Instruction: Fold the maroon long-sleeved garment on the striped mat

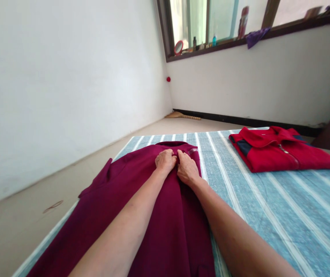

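Observation:
A maroon coat [119, 192] lies spread over the left side of a blue and white striped sheet [219, 154]. Near its collar, both hands are close together on the front edge of the cloth. My left hand [165, 159] is closed, its fingers pinching the maroon fabric. Just to the right, my right hand [187, 167] is also closed on the coat, thumb and fingers gripping the edge. Whatever lies between the fingertips, such as a button, is too small to make out.
A folded red jacket [286, 152] with dark blue patches and a zip rests on the sheet at right. A straw broom [182, 115] lies on the floor by the corner. Bottles, a small round mirror [179, 47] and a purple cloth [256, 37] are on the windowsill.

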Available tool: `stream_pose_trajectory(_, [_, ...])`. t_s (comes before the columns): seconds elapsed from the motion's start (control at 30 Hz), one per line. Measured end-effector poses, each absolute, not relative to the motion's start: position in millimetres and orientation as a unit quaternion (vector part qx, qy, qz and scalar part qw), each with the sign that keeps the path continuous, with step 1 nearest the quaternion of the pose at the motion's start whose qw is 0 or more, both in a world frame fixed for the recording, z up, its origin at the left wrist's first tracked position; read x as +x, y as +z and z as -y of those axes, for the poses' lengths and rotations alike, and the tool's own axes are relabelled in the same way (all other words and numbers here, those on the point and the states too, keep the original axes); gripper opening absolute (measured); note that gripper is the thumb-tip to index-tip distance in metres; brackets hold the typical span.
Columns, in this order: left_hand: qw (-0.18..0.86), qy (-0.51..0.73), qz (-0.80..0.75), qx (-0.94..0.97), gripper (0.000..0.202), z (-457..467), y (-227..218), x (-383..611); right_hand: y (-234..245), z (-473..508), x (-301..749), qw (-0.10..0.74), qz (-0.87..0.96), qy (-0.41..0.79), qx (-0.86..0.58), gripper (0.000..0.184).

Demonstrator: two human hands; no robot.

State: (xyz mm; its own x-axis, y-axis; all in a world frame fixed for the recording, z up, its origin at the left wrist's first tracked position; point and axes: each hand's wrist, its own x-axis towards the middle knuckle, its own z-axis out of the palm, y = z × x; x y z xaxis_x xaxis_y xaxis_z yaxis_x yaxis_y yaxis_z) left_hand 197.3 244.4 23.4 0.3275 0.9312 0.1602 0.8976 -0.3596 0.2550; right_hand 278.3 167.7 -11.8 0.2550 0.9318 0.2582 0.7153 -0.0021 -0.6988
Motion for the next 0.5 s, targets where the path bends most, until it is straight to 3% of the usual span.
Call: stream_pose_trajectory(0.5, [0.007,0.142,-0.501,0.854,0.024,-215.9,41.2,189.7,-13.8,-167.1,278.4,0.335,0.618,0.124,-0.700,0.059])
